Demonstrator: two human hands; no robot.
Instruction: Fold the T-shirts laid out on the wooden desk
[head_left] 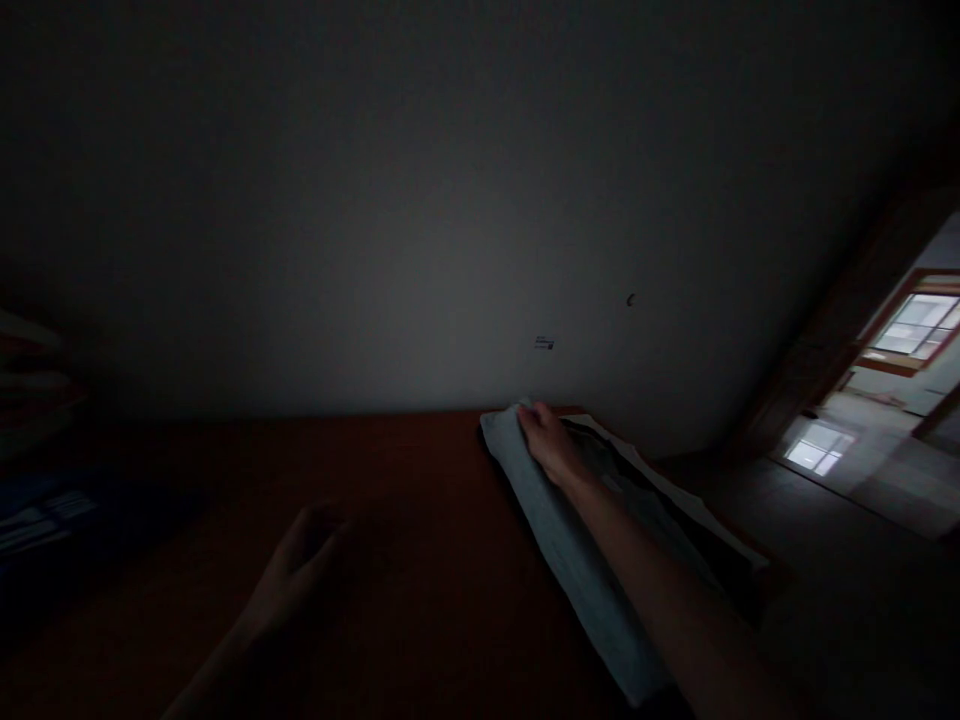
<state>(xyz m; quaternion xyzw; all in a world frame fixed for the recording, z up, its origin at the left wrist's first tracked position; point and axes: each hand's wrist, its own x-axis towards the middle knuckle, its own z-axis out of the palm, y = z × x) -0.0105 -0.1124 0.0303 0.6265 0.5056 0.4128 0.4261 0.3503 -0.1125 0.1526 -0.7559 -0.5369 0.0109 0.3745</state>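
The room is very dark. My right hand (550, 443) reaches forward and lies on the far end of a long pale folded cloth (559, 540) that rests along the right side of a reddish-brown table (420, 520). Its fingers curl over the cloth's far edge near the wall. My left hand (300, 570) hovers low over the bare table top at the left of centre, fingers held loosely together; it holds nothing that I can see. A darker piece of fabric (645, 490) lies beside the pale cloth on its right.
A plain grey wall (450, 220) rises right behind the table. Dim stacked items (37, 400) and a dark printed object (52, 520) sit at the left. An open doorway (885, 400) at the right shows a lit floor and a window.
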